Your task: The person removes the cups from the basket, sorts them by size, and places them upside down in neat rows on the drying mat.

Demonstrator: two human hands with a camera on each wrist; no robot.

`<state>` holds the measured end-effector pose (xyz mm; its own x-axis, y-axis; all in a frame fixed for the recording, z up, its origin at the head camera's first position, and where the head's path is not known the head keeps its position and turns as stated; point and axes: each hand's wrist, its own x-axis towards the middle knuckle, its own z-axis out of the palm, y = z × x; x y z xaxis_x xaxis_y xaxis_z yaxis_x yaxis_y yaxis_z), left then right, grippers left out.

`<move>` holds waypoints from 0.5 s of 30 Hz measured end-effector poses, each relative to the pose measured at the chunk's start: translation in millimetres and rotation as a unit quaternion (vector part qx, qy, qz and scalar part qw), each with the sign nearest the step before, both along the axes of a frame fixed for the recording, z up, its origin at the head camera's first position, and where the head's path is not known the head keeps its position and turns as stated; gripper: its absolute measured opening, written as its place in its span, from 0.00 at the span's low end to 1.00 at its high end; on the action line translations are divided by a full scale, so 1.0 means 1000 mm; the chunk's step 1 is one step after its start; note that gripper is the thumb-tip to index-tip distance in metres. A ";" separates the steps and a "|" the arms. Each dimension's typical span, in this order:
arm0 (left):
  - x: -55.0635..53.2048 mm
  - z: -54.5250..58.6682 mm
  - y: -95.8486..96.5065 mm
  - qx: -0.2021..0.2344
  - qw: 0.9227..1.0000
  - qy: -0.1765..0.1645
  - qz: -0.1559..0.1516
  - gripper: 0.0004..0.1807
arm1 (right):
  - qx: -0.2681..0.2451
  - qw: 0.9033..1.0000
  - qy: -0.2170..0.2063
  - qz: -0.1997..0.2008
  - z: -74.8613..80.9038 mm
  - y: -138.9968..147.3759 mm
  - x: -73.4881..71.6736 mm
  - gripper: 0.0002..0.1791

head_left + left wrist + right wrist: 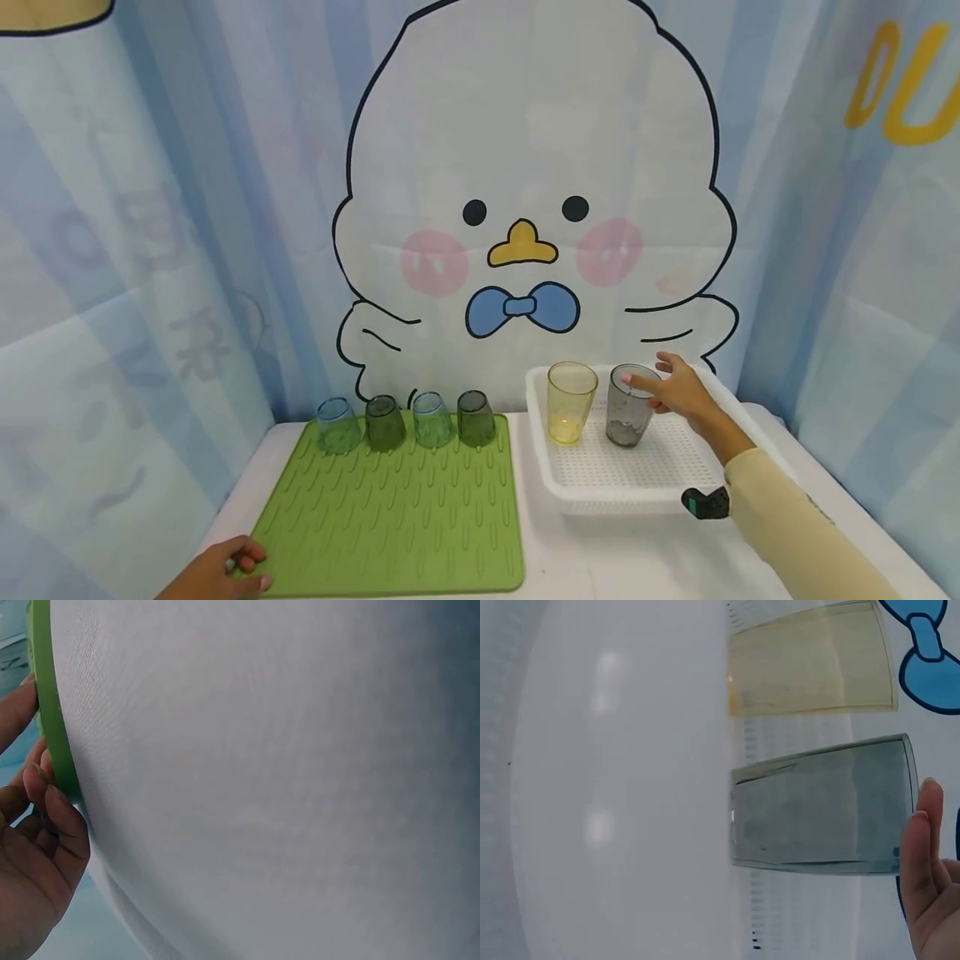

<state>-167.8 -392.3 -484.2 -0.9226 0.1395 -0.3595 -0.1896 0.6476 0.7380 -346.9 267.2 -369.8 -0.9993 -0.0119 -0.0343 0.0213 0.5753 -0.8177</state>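
My right hand (pixel 678 390) reaches over the white basket (pixel 551 475) to a tall grey glass (pixel 626 412). In the right wrist view its fairly straight fingertips are right at the rim of the grey glass (pixel 821 810). A yellow glass (pixel 572 404) stands beside it on the left, also in the basket. At the near left corner of the green ribbed mat (pixel 397 517), my left hand (pixel 217 571) rests loosely, fingers bent. The left wrist view shows those fingertips against the mat's edge (pixel 56 720).
Several short glasses stand in a row along the mat's far edge: a bluish one (pixel 338 427), a dark green one (pixel 385 425), another bluish and another dark one. A cartoon-printed curtain (pixel 525 150) hangs behind the white table (pixel 592 558) and at both sides.
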 end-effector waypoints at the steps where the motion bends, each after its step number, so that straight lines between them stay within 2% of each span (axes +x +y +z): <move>1: 0.000 0.001 0.001 -0.002 1.000 0.000 0.003 0.22 | 0.007 1.000 -0.010 0.002 -0.001 0.000 0.000 0.63; 6: 0.001 0.001 0.005 -0.016 1.000 -0.004 0.022 0.22 | 0.028 0.999 -0.044 0.011 -0.003 0.001 0.000 0.65; 10: 0.000 0.001 0.005 -0.024 0.999 -0.003 0.024 0.21 | 0.033 0.998 -0.049 0.014 -0.007 0.002 0.001 0.66; 15: -0.001 -0.001 0.003 -0.022 1.000 -0.002 0.011 0.22 | 0.034 0.999 -0.040 0.013 -0.015 0.005 0.000 0.57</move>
<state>-169.0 -389.4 -485.0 -0.9239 0.1030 -0.3685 -0.2070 0.6755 0.7077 -346.5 272.6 -384.6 -0.9928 -0.0318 -0.1156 0.0697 0.6313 -0.7724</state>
